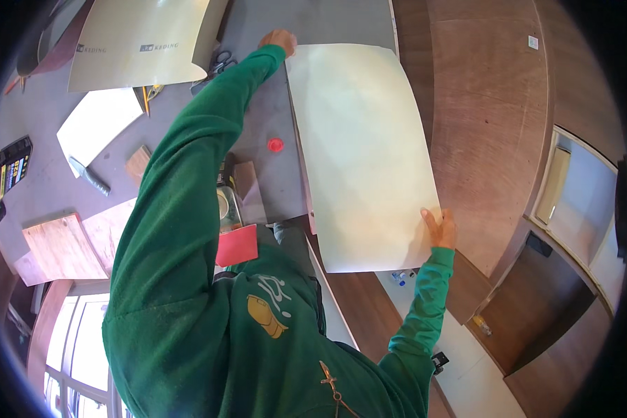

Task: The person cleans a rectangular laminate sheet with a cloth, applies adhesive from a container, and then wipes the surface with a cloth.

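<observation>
A large cream sheet point(362, 153) hangs partly over the edge of a grey table, its surface slightly bowed. My left hand point(279, 42) reaches far out and grips the sheet's far left corner, its fingers mostly hidden by the sleeve and wrist. At the near right edge my right hand point(439, 228) holds the sheet, thumb and fingers curled at its border. Just left of the sheet lies a red round cap point(276, 145) on the table. Close to my body are a red card-like piece point(237, 245) and a roll of tape point(223, 204).
On the grey table point(258, 167) lie a curled printed sheet point(143, 45), scissors point(223, 61), a white paper point(99, 129), a utility knife point(89, 175), a yellow pencil point(146, 102) and wooden boards point(66, 245). A brown wood panel point(491, 132) stands on the right.
</observation>
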Motion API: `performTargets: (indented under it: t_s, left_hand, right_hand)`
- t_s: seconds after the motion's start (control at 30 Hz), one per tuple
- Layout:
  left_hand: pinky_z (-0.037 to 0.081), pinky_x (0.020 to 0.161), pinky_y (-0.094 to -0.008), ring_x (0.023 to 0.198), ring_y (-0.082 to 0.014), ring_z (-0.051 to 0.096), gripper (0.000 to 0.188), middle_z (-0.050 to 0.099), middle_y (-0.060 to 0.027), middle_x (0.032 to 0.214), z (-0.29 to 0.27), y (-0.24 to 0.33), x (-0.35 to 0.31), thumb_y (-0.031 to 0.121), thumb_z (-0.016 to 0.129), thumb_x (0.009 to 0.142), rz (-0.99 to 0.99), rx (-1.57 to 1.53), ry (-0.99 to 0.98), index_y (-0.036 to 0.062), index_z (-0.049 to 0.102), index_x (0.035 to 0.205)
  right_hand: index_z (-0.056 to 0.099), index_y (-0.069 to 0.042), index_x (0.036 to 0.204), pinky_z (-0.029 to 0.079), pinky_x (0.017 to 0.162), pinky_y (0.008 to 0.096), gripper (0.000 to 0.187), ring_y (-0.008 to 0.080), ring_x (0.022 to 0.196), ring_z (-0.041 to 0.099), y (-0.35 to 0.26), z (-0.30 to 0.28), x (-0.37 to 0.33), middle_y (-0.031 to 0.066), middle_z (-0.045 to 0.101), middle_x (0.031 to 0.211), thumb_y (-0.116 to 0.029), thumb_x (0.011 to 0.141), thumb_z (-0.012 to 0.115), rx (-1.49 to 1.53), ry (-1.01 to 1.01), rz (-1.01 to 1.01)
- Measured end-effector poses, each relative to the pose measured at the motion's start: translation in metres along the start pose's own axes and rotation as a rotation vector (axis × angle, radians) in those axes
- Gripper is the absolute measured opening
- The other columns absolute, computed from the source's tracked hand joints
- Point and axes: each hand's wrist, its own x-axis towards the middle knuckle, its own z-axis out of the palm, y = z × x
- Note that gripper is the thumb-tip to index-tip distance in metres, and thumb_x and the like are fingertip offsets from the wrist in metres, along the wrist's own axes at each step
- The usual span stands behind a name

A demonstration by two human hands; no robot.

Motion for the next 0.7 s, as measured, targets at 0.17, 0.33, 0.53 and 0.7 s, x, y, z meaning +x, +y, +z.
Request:
performTargets:
  t_s: [0.17,0.33,0.53,0.7]
  left_hand:
    - [0.054,0.088,-0.0428,0.098,-0.0310,0.068,0.024,0.073,-0.0108,0.100,0.007,-0.020,0.009,0.017,0.080,0.073,0.095,-0.008,0.118,0.0129,0.074,0.096]
    - [0.052,0.091,-0.0428,0.104,-0.0317,0.066,0.024,0.070,-0.0114,0.105,0.020,0.005,0.002,0.016,0.080,0.074,0.044,-0.057,0.057,0.0124,0.074,0.097]
    - [0.050,0.095,-0.0433,0.111,-0.0329,0.061,0.025,0.063,-0.0115,0.110,0.013,-0.015,0.010,0.019,0.081,0.075,0.045,-0.031,0.060,0.0159,0.074,0.099]
    - [0.050,0.095,-0.0435,0.112,-0.0324,0.061,0.027,0.063,-0.0113,0.112,0.012,-0.002,0.001,0.021,0.081,0.074,-0.023,-0.015,0.044,0.0187,0.074,0.101]
  right_hand:
    - [0.062,-0.002,0.100,0.051,0.079,0.0491,0.054,0.0417,0.089,0.067,-0.002,-0.003,0.005,0.0229,0.071,0.094,-0.051,0.082,0.074,0.023,0.040,-0.043]
    - [0.062,-0.002,0.098,0.050,0.077,0.0504,0.053,0.0437,0.088,0.067,0.007,-0.002,0.002,0.0239,0.071,0.094,-0.051,0.081,0.074,-0.031,0.047,0.017]
    - [0.061,-0.002,0.098,0.050,0.077,0.0519,0.055,0.0451,0.089,0.066,0.004,-0.001,0.008,0.0252,0.070,0.093,-0.053,0.081,0.073,-0.022,0.037,-0.013]
    - [0.061,-0.001,0.099,0.050,0.078,0.0523,0.057,0.0449,0.091,0.066,0.008,0.001,0.006,0.0249,0.070,0.095,-0.054,0.081,0.072,-0.003,0.030,0.014]
